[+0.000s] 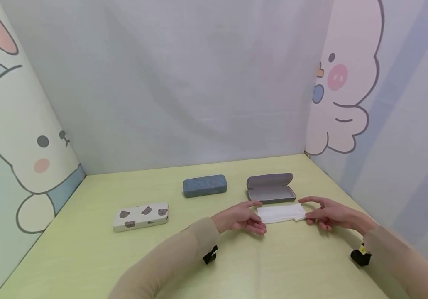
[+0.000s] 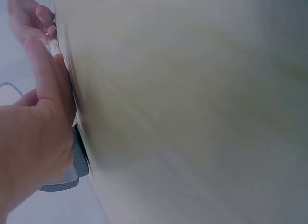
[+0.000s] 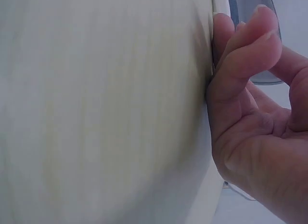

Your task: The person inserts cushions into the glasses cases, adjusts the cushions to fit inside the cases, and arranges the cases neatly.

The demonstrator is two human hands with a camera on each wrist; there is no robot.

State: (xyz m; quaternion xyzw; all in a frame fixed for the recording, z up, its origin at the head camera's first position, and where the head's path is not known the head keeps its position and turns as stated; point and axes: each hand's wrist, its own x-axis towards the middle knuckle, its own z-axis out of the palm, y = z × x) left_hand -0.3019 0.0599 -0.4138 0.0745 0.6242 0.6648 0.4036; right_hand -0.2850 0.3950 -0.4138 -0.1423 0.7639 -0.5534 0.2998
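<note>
A folded white cloth (image 1: 278,213) lies flat on the table between my two hands, a small flap turned at its lower right corner. My left hand (image 1: 240,216) is at the cloth's left end, fingers relaxed and spread, fingertips right at its edge. At the opposite end, my right hand (image 1: 326,214) has its fingers loosely bent, with fingertips at the cloth's right corners. Just behind the cloth stands a grey glasses case (image 1: 271,193) with its lid up. In the right wrist view, the fingers (image 3: 240,65) rest low against the table, partly hiding the glasses case (image 3: 267,82).
A closed blue glasses case (image 1: 204,185) sits toward the back middle of the yellow-green table (image 1: 86,257). Left of it, nearer me, lies a white case with bear prints (image 1: 141,217). A grey curtain (image 1: 184,83) hangs behind the table, with cartoon-printed panels at both sides.
</note>
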